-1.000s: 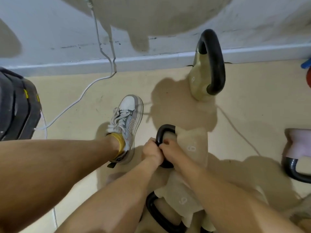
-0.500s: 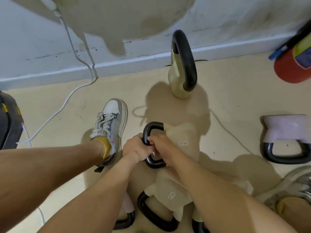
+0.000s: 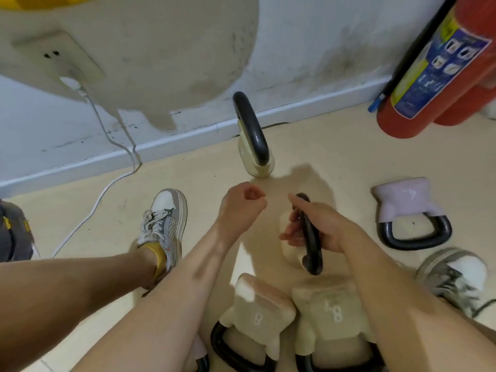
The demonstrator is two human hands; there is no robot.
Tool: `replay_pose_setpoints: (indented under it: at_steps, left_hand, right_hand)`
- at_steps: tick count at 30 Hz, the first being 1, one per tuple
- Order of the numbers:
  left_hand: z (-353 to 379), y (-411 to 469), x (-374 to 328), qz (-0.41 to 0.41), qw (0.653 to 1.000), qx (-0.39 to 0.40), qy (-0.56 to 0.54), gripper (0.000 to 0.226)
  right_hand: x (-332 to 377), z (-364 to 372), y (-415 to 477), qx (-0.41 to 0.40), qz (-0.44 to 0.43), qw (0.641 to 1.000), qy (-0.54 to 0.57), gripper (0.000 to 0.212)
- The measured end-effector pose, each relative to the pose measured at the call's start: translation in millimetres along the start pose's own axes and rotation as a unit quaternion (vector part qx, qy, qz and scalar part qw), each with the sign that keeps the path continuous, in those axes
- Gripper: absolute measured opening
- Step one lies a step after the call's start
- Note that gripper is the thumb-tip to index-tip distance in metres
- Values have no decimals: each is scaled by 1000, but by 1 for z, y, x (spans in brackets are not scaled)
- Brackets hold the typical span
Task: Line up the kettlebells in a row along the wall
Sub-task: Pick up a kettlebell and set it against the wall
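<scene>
My right hand (image 3: pixel 319 226) grips the black handle of a cream kettlebell (image 3: pixel 288 251), held upright just above the floor. To its left, my left hand (image 3: pixel 240 204) is closed in a loose fist with nothing in it. One cream kettlebell (image 3: pixel 256 165) stands upright by the skirting board of the wall (image 3: pixel 188 138). Two cream kettlebells lie on their sides near me, one marked 6 (image 3: pixel 257 315) and one marked 8 (image 3: pixel 332 315). At the right, a pink kettlebell (image 3: pixel 402 202) lies on its side.
Two red fire extinguishers (image 3: pixel 429 76) lean at the wall on the right. A white cable (image 3: pixel 107 189) runs from a wall socket (image 3: pixel 56 60) across the floor. My shoes (image 3: pixel 163 221) stand left and right (image 3: pixel 456 275) of the kettlebells. Dark weight plates (image 3: pixel 13 232) sit at the far left.
My left hand has let go of the handle and moved left. The right hand has turned the kettlebell upright and lifted it. The view has shifted right, showing the fire extinguishers.
</scene>
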State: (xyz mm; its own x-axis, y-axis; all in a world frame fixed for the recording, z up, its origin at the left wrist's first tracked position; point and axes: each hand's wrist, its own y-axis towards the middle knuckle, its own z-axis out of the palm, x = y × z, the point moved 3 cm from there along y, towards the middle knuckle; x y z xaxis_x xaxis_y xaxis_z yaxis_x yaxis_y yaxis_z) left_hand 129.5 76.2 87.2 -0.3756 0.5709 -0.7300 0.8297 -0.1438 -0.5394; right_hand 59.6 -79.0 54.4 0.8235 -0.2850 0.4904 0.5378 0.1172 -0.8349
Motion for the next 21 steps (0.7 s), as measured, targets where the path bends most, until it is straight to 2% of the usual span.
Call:
replay_pose_setpoints:
  at_steps: [2, 4, 6, 7, 8, 10, 11, 12, 13, 14, 15, 16, 17, 18, 21]
  left_hand:
    - [14, -1, -16, 95, 989, -4, 115, 29]
    - [34, -8, -31, 181, 964, 60, 188, 43]
    - [56, -16, -35, 239, 909, 139, 313, 50]
    - [63, -17, -31, 241, 882, 163, 371, 48]
    - [63, -17, -26, 223, 870, 166, 407, 45]
    - [56, -17, -23, 191, 873, 132, 429, 38]
    - [53, -18, -23, 193, 869, 112, 441, 34]
    - [51, -20, -23, 200, 861, 98, 457, 30]
    - [49, -22, -19, 189, 856, 97, 470, 25]
    - [46, -25, -13, 158, 867, 98, 461, 19]
    - [42, -30, -3, 97, 893, 102, 428, 16]
    - [37, -36, 6, 25, 923, 108, 367, 17]
    - [34, -42, 14, -35, 949, 108, 295, 22]
    - [31, -47, 20, -70, 965, 99, 234, 27]
    - [31, -54, 29, -155, 983, 52, 81, 29]
  right_hand:
    - [-8, -19, -11, 31, -2, 999, 29, 44]
    - [-19, -17, -13, 66, 12, 994, -81, 34]
    - [-28, 4, -8, 66, 3, 985, -160, 12]
    - [-29, 14, -5, 56, -6, 984, -167, 13]
    - [-30, 21, 2, 46, -10, 984, -174, 19]
    - [-26, 24, 9, 52, 11, 974, -221, 20]
    - [-22, 22, 10, 60, 18, 958, -281, 18]
    - [-16, 19, 10, 65, 10, 926, -373, 17]
    - [-7, 17, 9, 64, -7, 872, -485, 17]
    - [1, 19, 7, 62, -29, 811, -582, 18]
    - [9, 23, 6, 57, -49, 758, -647, 19]
    - [16, 28, 6, 49, -70, 730, -678, 19]
    - [23, 34, 4, 35, -100, 729, -676, 18]
    - [29, 39, 4, 13, -144, 750, -645, 17]
    - [37, 53, 1, -81, -286, 847, -440, 29]
